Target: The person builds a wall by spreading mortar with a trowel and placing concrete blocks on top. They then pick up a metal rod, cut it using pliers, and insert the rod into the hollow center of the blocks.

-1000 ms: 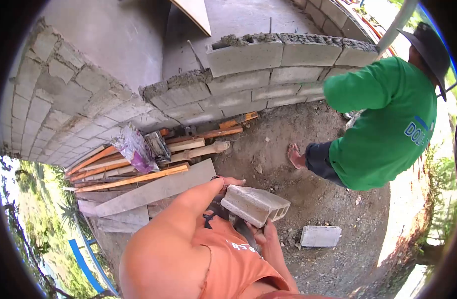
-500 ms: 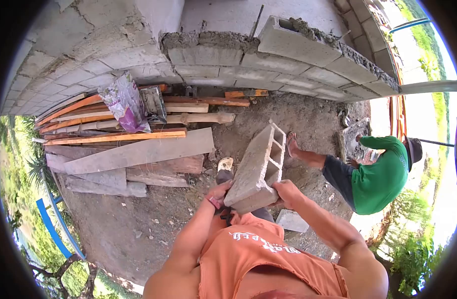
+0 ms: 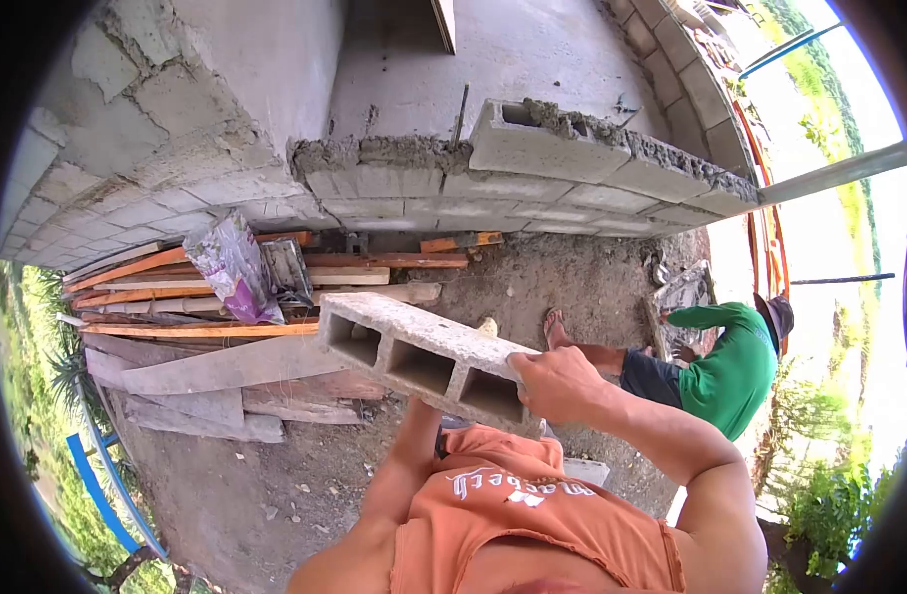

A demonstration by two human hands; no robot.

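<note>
The hollow concrete block [image 3: 414, 348] hangs level in front of the half-built block wall [image 3: 532, 188], with the right hand [image 3: 557, 386] clamped over its near end and the left hand hidden beneath it, probably propping its weight, though I cannot tell its grip.

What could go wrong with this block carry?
The hollow block is gripped at one end by the right hand. Whatever supports it underneath is hidden, so it might tip or slip. Loose boards lie close by on the dirt and could cause a trip.
</note>
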